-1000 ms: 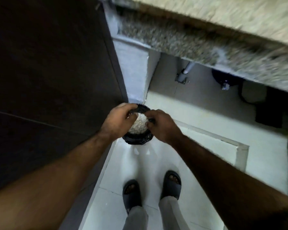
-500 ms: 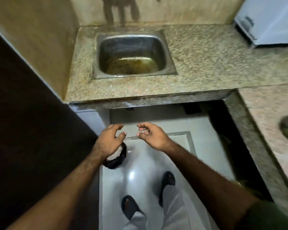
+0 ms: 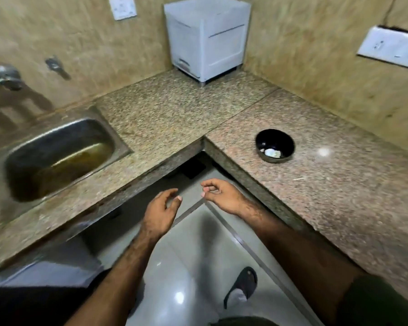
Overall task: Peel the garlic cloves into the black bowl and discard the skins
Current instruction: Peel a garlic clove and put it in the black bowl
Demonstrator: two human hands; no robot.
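Unclear: pale bits in my black bowl [image 3: 275, 145], too blurred to count.
Hands: my left hand [image 3: 160, 211] and right hand [image 3: 223, 195], both loosely curled, holding nothing.
Bowls: one.

Showing two bare forearms, both dusted with dark hair, ending in the left hand [image 3: 159, 214] and the right hand [image 3: 223, 196], neither wearing rings, a watch or gloves. Wearing a dark olive-green short sleeve [image 3: 384, 302], its hem crossing the right upper arm; a strip of the same green cloth [image 3: 243, 322] peeking in at the bottom edge. Wearing a dark open-toed slide sandal [image 3: 243, 284] with a broad strap, and pale grey trousers [image 3: 237, 296], the hem covering the sandal's heel
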